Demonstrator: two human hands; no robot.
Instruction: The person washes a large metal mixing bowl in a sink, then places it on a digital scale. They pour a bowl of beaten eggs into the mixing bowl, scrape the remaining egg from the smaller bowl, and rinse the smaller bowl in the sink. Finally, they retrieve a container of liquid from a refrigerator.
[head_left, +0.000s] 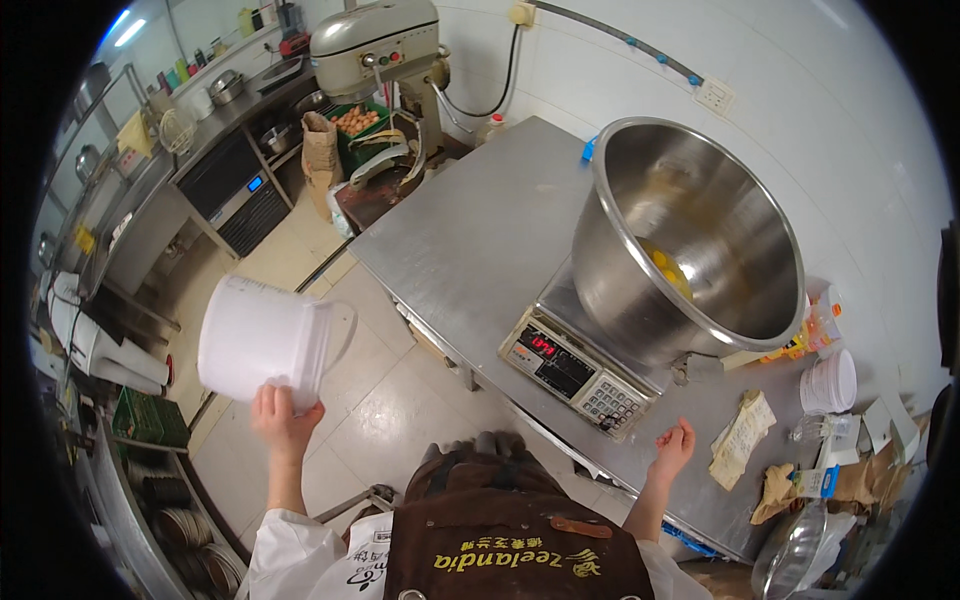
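My left hand (286, 420) grips the rim end of a white plastic bucket (251, 337), tipped on its side over the floor, its handle hanging to the right. My right hand (675, 448) is just above the steel table (480, 225), fingers loosely curled, holding nothing visible. In front of it lies a digital scale (574, 371) with a lit red display. A large steel mixing bowl (626, 285) stands on the scale, tilted in view, with egg yolks (667, 270) in the bottom. Folded paper with writing (742, 439) lies right of my right hand.
A planetary mixer (379, 52) stands behind the table's left end, near a green crate of eggs (356, 120) and a paper sack (321, 154). At the right are a white tub (829, 381), a wire whisk (814, 429) and a clear bowl (787, 551). Shelving (135, 517) borders the left.
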